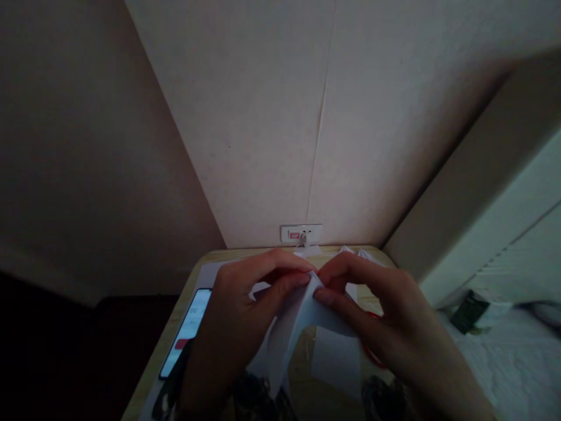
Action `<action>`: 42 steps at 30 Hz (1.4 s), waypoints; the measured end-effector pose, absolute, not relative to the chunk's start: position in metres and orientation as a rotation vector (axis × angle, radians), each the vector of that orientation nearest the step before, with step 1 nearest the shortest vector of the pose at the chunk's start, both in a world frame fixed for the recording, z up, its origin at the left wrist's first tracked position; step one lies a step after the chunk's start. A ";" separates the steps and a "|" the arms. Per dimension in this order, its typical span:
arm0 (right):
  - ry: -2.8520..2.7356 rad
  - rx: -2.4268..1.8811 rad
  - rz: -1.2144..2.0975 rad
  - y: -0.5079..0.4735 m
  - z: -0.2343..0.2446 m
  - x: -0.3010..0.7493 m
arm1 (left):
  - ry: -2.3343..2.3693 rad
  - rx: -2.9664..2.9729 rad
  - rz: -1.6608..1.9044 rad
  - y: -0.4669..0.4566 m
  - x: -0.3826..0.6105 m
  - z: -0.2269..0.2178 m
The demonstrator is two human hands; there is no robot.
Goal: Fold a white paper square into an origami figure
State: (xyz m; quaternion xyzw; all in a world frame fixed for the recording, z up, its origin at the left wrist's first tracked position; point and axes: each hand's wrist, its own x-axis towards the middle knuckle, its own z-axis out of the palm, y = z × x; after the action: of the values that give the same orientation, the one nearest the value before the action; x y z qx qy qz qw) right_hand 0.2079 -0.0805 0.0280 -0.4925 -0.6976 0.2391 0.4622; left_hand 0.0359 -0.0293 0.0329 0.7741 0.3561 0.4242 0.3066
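A white sheet of paper (287,327), bent along a crease with a peak at the top, is held up above the small wooden table. My left hand (249,298) pinches it near the peak between thumb and fingers. From the other side my right hand (372,292) pinches the same paper close to that peak. The fingertips of both hands almost meet there. The paper's lower edges hang free. Under it, another piece of white paper (336,362) lies on the table.
The wooden table (151,356) stands against the wall. A lit phone (186,336) lies at its left. Something red and curved (372,356) shows partly behind my right hand. A wall socket (289,234) holds a plug. White bedding (504,362) is at right.
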 end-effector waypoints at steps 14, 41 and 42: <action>-1.607 -1.222 0.562 -0.075 0.026 0.207 | 0.792 2.023 1.035 -0.031 0.016 0.024; -1.240 -1.024 0.836 -0.081 0.021 0.199 | 0.466 1.468 1.039 -0.031 0.008 0.015; -1.226 -1.005 0.900 -0.081 0.020 0.198 | 0.445 1.455 1.060 -0.032 0.010 0.015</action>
State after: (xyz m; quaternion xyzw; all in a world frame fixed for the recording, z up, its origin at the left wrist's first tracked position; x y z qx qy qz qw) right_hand 0.1985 -0.0811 0.0204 -0.4358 -0.5314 0.3904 0.6126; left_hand 0.0099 -0.0325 0.0154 0.6276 0.1920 0.4573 0.6001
